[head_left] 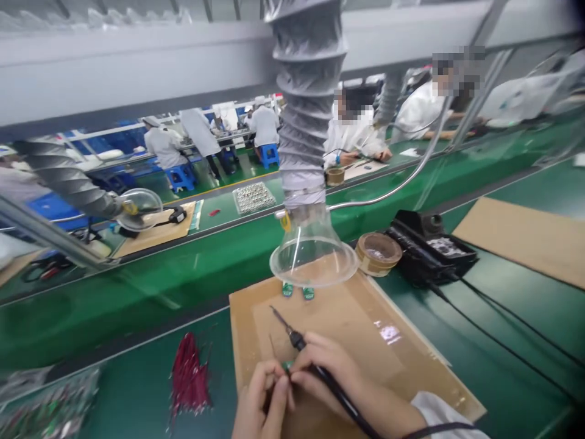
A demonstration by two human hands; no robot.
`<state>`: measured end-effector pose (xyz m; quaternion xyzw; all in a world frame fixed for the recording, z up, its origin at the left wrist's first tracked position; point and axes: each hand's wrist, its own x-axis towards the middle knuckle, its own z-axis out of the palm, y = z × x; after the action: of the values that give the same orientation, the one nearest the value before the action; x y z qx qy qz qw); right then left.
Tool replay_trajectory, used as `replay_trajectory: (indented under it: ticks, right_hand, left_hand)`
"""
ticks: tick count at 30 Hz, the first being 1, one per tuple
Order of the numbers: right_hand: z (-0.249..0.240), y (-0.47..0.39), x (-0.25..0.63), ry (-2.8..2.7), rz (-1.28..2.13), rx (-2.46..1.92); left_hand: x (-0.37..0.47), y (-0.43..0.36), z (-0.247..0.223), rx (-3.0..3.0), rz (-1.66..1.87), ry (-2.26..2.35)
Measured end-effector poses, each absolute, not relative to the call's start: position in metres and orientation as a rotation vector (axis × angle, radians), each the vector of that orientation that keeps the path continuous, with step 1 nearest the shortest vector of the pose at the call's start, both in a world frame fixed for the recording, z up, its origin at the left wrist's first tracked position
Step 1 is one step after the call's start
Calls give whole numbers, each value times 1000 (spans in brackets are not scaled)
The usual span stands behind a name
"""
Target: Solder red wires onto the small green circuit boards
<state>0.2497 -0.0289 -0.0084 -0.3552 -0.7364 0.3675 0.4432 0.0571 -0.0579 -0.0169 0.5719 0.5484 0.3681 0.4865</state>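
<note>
Over a tan work board (365, 305), my right hand (331, 366) is closed round a black soldering iron (296, 338), its tip pointing up and to the left. The fingertips of that hand also meet those of my left hand (262, 399). Pinched in my left hand is a small green board (287, 364), mostly covered by the fingers. A thin wire-like strand (272, 346) rises just above the left fingertips. Two small green boards (298, 291) lie farther off, beneath the rim of a clear fume hood (315, 262).
To the left lies a bundle of dark red wires (189, 375), with a bag of parts (55, 402) beyond. A tape roll (378, 251) and black soldering stand (432, 247) stand at back right, cables trailing. A grey duct (304, 122) hangs overhead. Co-workers sit across the green partition (159, 268).
</note>
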Motion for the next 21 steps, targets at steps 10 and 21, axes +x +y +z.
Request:
replay_trajectory:
  ticks: [10, 21]
  right_hand:
    - [-3, -25, 267, -1905, 798, -1003]
    - [1, -49, 309, -1441, 985, -1217]
  left_hand:
    - [45, -52, 7, 1511, 773, 1372]
    - [40, -41, 14, 1702, 697, 1389]
